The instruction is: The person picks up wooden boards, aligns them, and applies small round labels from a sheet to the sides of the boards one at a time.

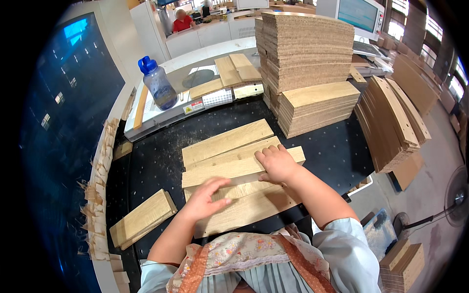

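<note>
Floral apron (244,253) is hanging by the surface's (337,146) near edge. Right hand (278,164) is gripping a wooden board (222,172); left hand (204,199) is hovering half-open, empty, contact unclear. Board is spanning other planks (251,211), near-edge middle.

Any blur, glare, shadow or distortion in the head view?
Head view: straight edges bend toward black corners; the bare left hand looks slightly blurred; blue reflection on the large dark glossy panel; shadow across the nearest long pale wooden board.

Tan wood-grained board (227,171), black tabletop (337,144)
</note>
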Motion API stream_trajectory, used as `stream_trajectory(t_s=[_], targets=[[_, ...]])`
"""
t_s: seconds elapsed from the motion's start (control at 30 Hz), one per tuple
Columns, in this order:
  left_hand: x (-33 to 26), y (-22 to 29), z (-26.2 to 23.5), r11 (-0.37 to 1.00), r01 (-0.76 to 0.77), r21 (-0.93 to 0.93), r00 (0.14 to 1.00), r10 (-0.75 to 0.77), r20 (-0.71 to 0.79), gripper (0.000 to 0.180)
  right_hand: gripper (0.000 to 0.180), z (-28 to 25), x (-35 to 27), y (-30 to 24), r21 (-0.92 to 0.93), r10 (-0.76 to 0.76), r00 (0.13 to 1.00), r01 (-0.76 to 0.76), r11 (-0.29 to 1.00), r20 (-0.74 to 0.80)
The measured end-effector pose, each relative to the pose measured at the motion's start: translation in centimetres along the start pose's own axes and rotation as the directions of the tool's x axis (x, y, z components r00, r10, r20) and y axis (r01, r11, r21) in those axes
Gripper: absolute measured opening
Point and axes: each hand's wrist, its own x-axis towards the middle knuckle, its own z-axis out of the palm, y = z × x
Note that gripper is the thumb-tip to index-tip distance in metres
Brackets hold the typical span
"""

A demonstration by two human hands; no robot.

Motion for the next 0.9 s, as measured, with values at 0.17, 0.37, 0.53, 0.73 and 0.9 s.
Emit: stream_trajectory(t_s=[0.17,0.37,0.53,0.73,0.9], targets=[[4.4,0.4,0.8,0.709,0.024,0.705,0.989,0.086,-0.121,0.069,0.059,-0.1,-0.2,-0.5,0.040,0.004,1.000,-0.005,0.999,0.005],[6.3,1.0,0.4,0.762,0.090,0.642,0.996,-0.073,-0.052,0.058,0.056,-5.3,-0.6,-1.7,-0.098,-0.063,0.998,0.059,0.993,-0.029],[6.2,2.1,-1.6,0.945,0.079,0.319,0.893,0.076,-0.444,0.058,0.050,-14.4,-0.3,-4.3,-0.247,-0.192,0.736,0.035,0.968,-0.649],[5.7,0.4,0.3,0.916,-0.259,-0.306,0.757,-0.004,-0.653,0.068,0.041,-12.4,-1.3,-4.7,0.281,0.149,0.385,0.314,0.907,-0.911],[4.4,-1.9,4.0,0.919,-0.243,-0.311,0.737,-0.033,-0.675,0.075,0.055,-1.9,0.5,-4.5,0.703,0.392,0.761,0.116,0.701,-0.517]])
